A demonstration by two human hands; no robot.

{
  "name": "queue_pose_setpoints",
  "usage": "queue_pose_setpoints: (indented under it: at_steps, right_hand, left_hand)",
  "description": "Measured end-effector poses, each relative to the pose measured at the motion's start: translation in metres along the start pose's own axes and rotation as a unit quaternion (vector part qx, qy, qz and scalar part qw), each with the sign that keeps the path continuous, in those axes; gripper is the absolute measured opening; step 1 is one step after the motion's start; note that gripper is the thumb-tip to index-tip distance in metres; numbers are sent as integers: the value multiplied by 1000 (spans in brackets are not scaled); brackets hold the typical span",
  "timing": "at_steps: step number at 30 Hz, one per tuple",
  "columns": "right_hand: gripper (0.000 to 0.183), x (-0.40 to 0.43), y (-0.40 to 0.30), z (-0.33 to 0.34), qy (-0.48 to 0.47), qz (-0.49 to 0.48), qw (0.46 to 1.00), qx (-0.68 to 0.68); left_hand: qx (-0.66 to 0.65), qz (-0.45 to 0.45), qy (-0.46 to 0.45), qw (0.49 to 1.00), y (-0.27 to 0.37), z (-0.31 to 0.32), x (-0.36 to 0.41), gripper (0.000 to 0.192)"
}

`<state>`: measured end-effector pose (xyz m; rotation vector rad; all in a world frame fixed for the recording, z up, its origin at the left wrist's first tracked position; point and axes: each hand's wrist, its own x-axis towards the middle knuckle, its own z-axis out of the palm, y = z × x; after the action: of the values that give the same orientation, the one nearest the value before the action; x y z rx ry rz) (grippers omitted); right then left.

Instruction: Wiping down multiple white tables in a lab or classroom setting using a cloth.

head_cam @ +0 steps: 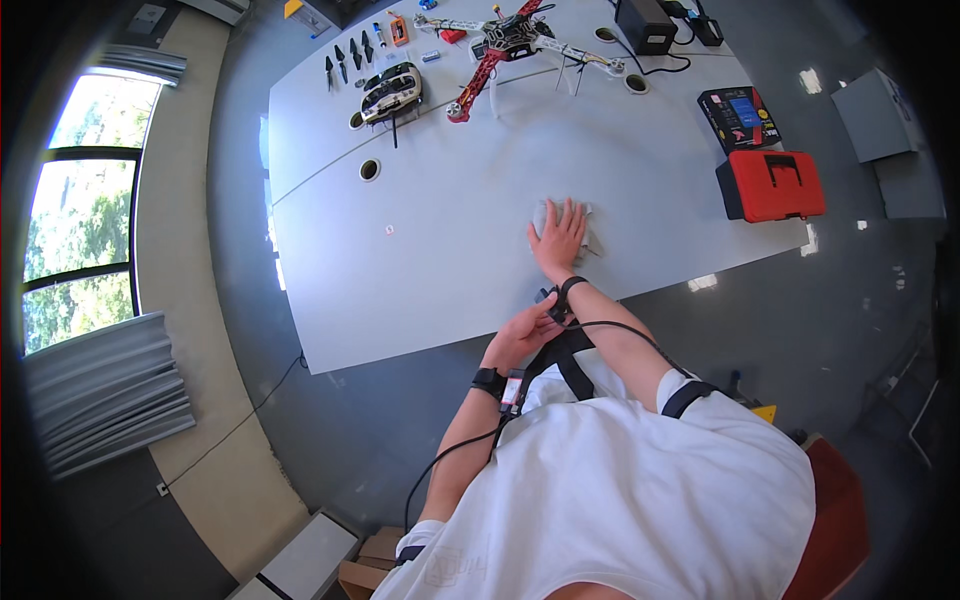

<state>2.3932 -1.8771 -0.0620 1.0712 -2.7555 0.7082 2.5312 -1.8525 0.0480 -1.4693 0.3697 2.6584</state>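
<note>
My right hand (559,234) lies spread and palm down on a light grey cloth (583,251), pressing it on the white table (420,285) near its front edge. My left hand (529,328) is at the right wrist, its thumb and fingers at a small black device (556,304) strapped there with a cable. Whether it grips the device firmly is hard to tell. Farther back on the table stands a quadcopter frame (510,37) with red and white arms. Left of it sits a radio transmitter (391,91) with its antenna pointing towards me.
A red toolbox (786,184) and a black product box (739,118) stand at the table's right edge. Black propellers (340,63), an orange battery (398,31) and a black power unit (645,28) lie farther back. Cable holes (369,170) pierce the tabletop. Cables run along both my arms.
</note>
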Motion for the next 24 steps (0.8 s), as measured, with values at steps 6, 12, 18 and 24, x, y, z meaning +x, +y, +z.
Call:
queue_pose_setpoints:
  at_steps: [6, 12, 18, 24]
  right_hand:
    - [59, 2, -1, 2, -12, -6, 1000, 8]
    - [59, 5, 3, 2, -20, -6, 1000, 2]
    - [57, 3, 1, 1, -2, -33, 999, -3]
    - [56, 2, 7, -4, -13, -47, 999, 3]
  left_hand:
    - [52, -9, 7, 999, -4, 1, -6, 32]
    - [49, 10, -10, 999, -11, 13, -16, 35]
    - [21, 35, 13, 999, -15, 5, -3, 38]
    - [17, -1, -8, 1000, -11, 14, -4, 37]
